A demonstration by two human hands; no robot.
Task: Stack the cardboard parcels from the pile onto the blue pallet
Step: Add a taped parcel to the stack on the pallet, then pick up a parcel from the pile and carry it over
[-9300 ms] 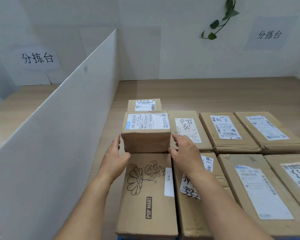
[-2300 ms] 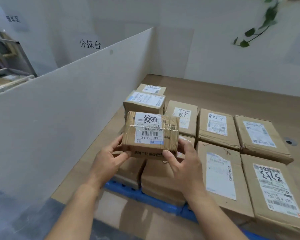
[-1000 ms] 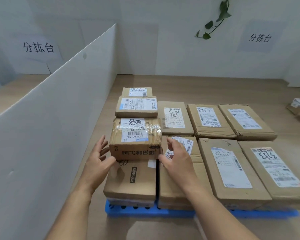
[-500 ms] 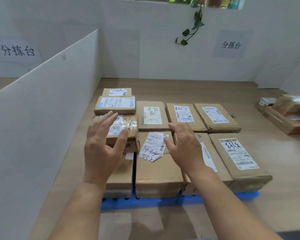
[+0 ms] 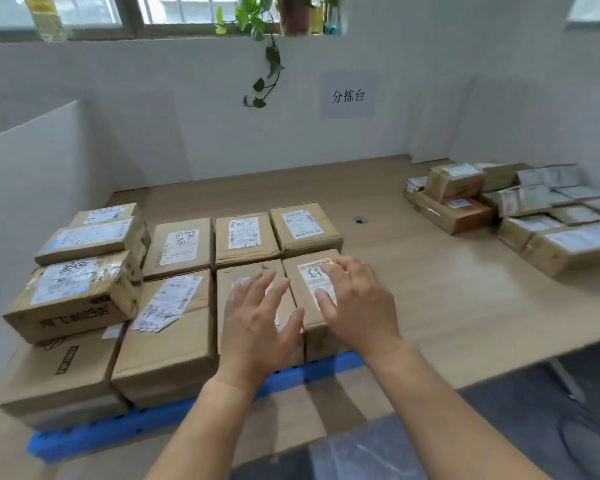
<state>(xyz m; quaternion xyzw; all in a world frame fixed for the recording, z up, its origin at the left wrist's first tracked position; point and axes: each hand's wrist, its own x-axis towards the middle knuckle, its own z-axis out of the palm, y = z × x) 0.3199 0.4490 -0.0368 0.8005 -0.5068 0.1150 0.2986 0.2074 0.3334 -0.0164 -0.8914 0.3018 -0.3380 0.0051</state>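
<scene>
Head view. A wooden surface [image 5: 440,299] is shown beneath and beyond both hands, bounded by a white partition [image 5: 32,209] well to the left of the left hand. The blue pallet [image 5: 118,432] is seen under and to the left of the hands, its near edge just below the wrists. It is covered by a single layer of cardboard parcels [image 5: 167,344] laid flat in two rows, labels upward. A taped parcel [image 5: 77,296] is set on top of this layer at the near left corner, well to the left of the left hand, and a further parcel [image 5: 90,239] is stacked just behind it. The pile [image 5: 453,184] of unstacked parcels is seen far to the right of the right hand and beyond it. The left hand [image 5: 257,323] and right hand [image 5: 357,306] are held side by side over the two near right parcels, fingers spread and straight, nothing grasped; whether the palms touch the cardboard cannot be told. A paper sign [image 5: 347,96] and a hanging vine [image 5: 269,67] are seen on the wall well beyond the fingertips.
</scene>
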